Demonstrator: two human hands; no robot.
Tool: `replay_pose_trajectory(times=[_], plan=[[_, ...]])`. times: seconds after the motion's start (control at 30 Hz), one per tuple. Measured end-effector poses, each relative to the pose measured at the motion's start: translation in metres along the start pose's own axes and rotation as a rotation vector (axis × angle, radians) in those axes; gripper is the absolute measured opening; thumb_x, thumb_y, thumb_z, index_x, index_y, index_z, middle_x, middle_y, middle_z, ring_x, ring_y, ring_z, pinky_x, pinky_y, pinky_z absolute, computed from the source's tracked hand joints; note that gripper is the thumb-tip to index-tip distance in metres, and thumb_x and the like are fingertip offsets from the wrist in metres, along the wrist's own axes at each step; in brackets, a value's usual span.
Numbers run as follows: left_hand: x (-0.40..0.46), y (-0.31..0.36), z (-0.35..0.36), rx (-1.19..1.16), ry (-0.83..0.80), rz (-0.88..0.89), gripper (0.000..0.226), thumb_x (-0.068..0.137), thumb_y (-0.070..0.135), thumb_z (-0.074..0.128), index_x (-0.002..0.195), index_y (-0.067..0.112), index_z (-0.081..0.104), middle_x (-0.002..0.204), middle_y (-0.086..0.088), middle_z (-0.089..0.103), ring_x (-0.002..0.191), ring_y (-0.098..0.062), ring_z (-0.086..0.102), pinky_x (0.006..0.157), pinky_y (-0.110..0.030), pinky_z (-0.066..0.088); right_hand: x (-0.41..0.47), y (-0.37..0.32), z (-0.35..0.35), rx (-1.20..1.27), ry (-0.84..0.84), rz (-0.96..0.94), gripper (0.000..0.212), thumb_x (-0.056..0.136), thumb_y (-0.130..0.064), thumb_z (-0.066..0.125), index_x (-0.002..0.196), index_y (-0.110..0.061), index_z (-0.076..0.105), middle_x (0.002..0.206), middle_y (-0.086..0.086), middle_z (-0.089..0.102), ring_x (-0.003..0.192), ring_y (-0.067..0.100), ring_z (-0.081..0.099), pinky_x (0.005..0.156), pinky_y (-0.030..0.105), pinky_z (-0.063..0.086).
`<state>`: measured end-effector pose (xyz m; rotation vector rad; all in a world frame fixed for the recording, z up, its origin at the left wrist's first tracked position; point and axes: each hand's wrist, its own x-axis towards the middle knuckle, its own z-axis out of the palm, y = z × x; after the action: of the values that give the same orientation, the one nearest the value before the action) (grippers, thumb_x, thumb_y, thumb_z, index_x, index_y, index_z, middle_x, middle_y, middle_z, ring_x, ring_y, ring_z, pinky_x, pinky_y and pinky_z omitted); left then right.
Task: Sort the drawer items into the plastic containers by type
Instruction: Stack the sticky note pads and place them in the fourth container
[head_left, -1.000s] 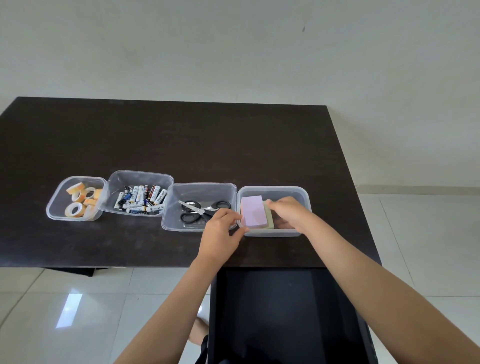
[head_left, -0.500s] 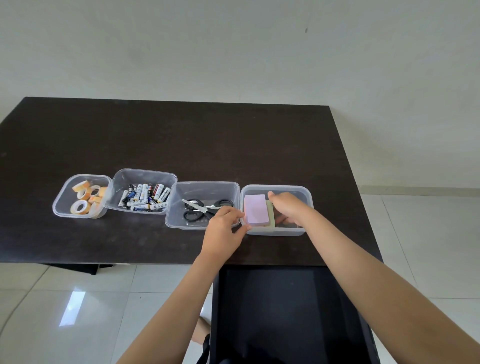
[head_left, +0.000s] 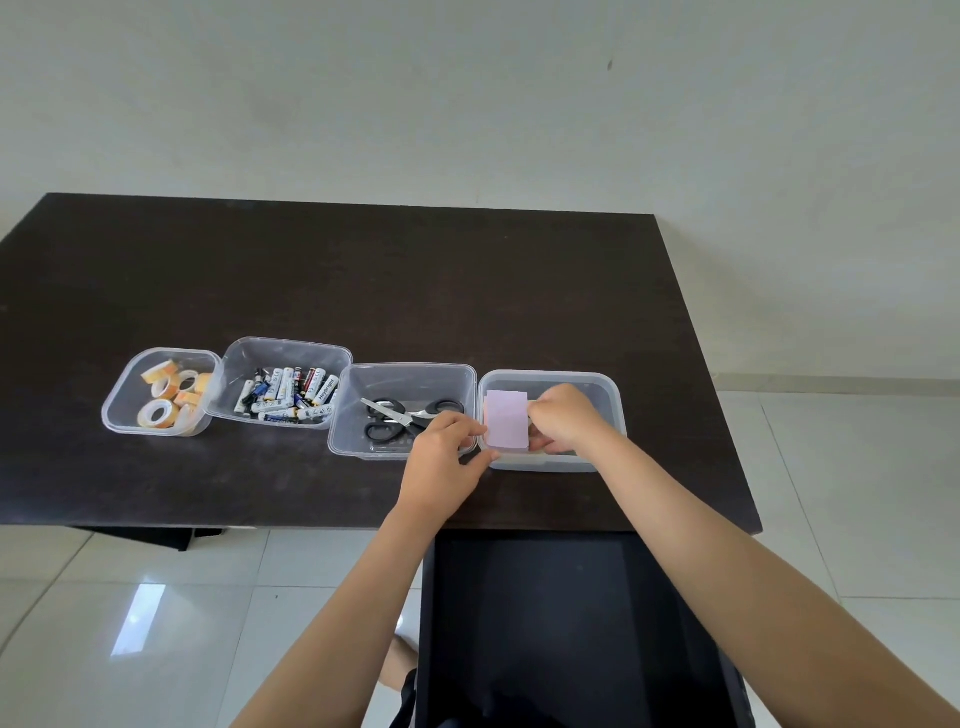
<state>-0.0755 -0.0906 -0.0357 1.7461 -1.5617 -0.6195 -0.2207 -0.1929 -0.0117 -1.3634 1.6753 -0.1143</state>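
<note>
Sticky-note pad (head_left: 507, 419), pink, sits in the container (head_left: 608, 387) at my 1 o'clock, right hand (head_left: 563, 419) curled pinching it square, left hand (head_left: 445, 457) gripping the rim so nothing slides.

light: bright, even daylight | glare: window glint on floor tiles (head_left: 137, 618) | focus: sharp | edges: wide-angle bowing

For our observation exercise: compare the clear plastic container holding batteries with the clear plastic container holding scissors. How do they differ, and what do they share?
The clear plastic container of batteries holds many small cylindrical cells piled loosely; the clear plastic container of scissors holds black-handled scissors. No hand is near the battery container, while the left hand rests at the scissors container's near right corner. Both are transparent, lidless, round-cornered tubs standing side by side on the dark wooden table.
</note>
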Motion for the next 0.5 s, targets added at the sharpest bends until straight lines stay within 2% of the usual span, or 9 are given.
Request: replay_pose_trajectory(times=[0.1,0.23,0.37,0.5], plan=[[0.000,0.000,0.000,-0.005,0.002,0.008,0.032,0.075,0.020,0.079,0.103,0.009,0.070,0.102,0.000,0.063,0.081,-0.008,0.059,0.079,-0.016,0.051,-0.003,-0.001,0.002,-0.132,0.012,-0.077,0.023,0.089,-0.013,0.044,0.094,-0.010,0.066,0.086,0.010,0.071,0.076,0.022,0.070,0.071,0.034,0.059],[0.000,0.000,-0.001,0.000,-0.001,0.000,0.032,0.076,0.021,0.078,0.105,0.010,0.070,0.103,0.002,0.063,0.082,-0.006,0.059,0.076,-0.005,0.044,0.003,0.000,-0.001,-0.139,0.038,-0.067,0.020,0.092,-0.018,0.047,0.092,-0.010,0.066,0.090,0.010,0.069,0.080,0.022,0.068,0.079,0.037,0.059],[0.000,-0.001,-0.001,-0.003,-0.002,0.020,0.031,0.074,0.019,0.080,0.102,0.009,0.071,0.100,0.000,0.064,0.079,-0.009,0.059,0.077,-0.015,0.051,0.002,-0.004,0.007,-0.230,0.044,-0.125,0.022,0.096,-0.024,0.043,0.094,-0.011,0.061,0.077,0.005,0.059,0.069,0.016,0.059,0.071,0.031,0.054],[0.001,-0.002,0.000,0.009,0.000,0.024,0.030,0.075,0.017,0.079,0.102,0.008,0.070,0.100,-0.001,0.064,0.079,-0.010,0.059,0.078,-0.019,0.050,-0.001,-0.007,0.017,-0.318,0.072,-0.142,0.028,0.096,-0.029,0.043,0.112,-0.011,0.056,0.089,0.003,0.058,0.082,0.018,0.060,0.076,0.031,0.051]])
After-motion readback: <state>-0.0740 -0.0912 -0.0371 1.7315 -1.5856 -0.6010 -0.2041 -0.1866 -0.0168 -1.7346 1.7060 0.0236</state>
